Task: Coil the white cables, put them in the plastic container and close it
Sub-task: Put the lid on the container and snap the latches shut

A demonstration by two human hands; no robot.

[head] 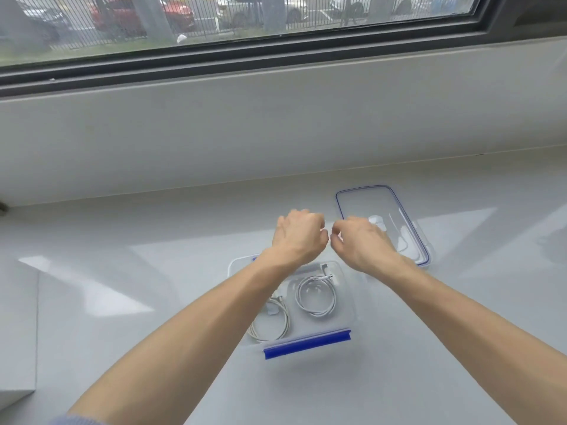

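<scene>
- Two coiled white cables are recorded lying side by side inside the plastic container, which stands open on the pale counter. The coils are judged tight enough to sit below the rim.
- The lid is laid flat behind and to the right of the container, presumably kept within reach for closing.
- A third white cable is seen uncoiled at the lid; whether it lies on or under the clear plastic cannot be told.
- The left hand and the right hand are held above the container's far edge, nearly touching, with fingers curled inward. A posture suited to winding is suggested, but whether anything is pinched cannot be told.
- Judged: coiling is unfinished and closing is not yet begun.
</scene>
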